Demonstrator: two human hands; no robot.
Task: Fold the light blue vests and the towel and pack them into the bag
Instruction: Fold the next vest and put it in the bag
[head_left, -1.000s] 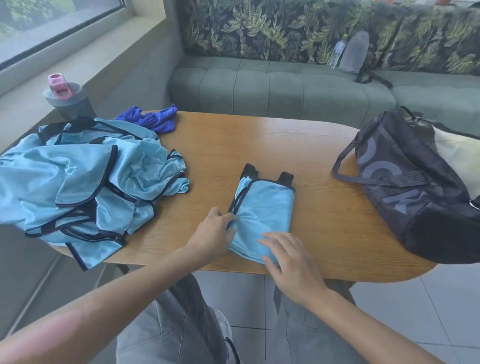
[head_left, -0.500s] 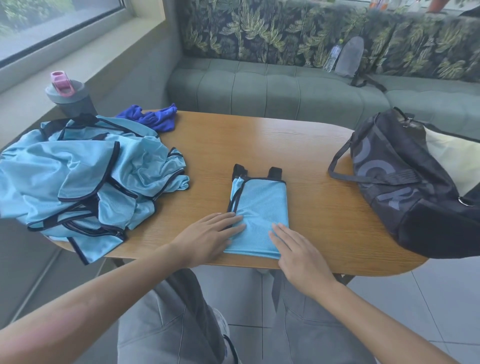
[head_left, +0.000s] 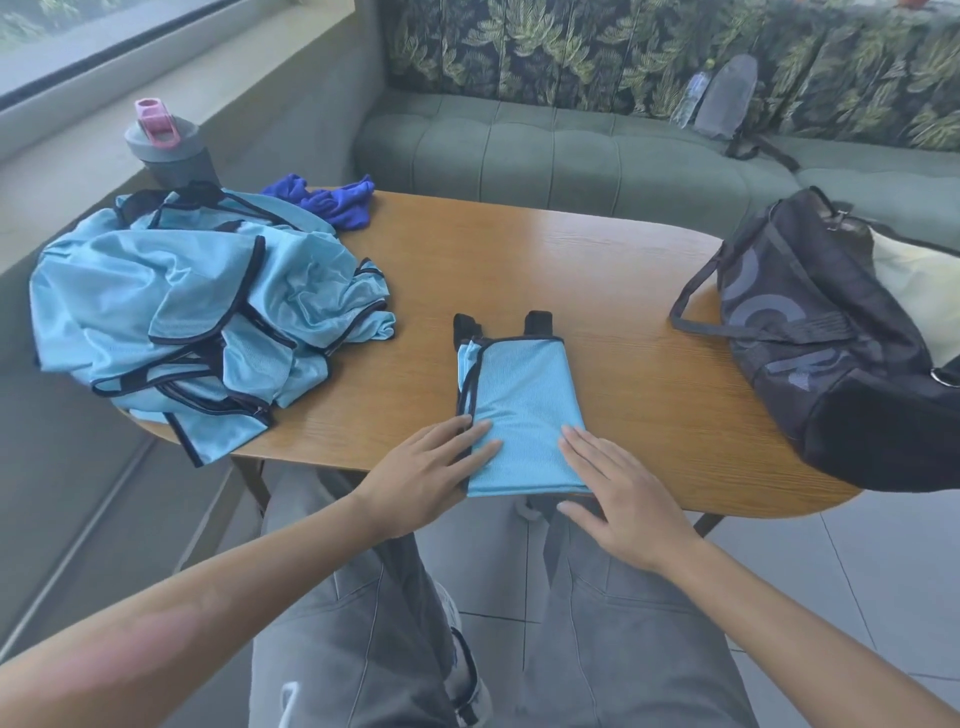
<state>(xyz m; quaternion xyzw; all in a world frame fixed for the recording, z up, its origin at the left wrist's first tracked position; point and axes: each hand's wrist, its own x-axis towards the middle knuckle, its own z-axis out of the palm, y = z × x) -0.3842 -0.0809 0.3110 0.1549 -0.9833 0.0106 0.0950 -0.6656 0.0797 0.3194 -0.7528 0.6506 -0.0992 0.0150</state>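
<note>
A folded light blue vest (head_left: 519, 400) with black trim lies near the front edge of the wooden table (head_left: 597, 270). My left hand (head_left: 431, 478) lies flat, fingers straight, on the vest's near left corner. On the near right corner my right hand (head_left: 618, 493) presses with straight fingers, its thumb hanging over the table's edge. A heap of unfolded light blue vests (head_left: 197, 312) covers the table's left end. Behind it lies a crumpled dark blue towel (head_left: 332, 197). The black bag (head_left: 831, 343) stands at the table's right end, open at the top.
A grey shaker bottle (head_left: 169, 148) with a pink lid stands behind the heap by the window ledge. A green bench sofa (head_left: 571, 156) runs behind the table, with a clear bottle (head_left: 688, 98) and a grey pouch (head_left: 727, 96) on it. My knees are under the table's front edge.
Both hands have gone from grasping the vest's near end to lying flat on it. The vest lies straighter and smoother, squared to the table's edge.
</note>
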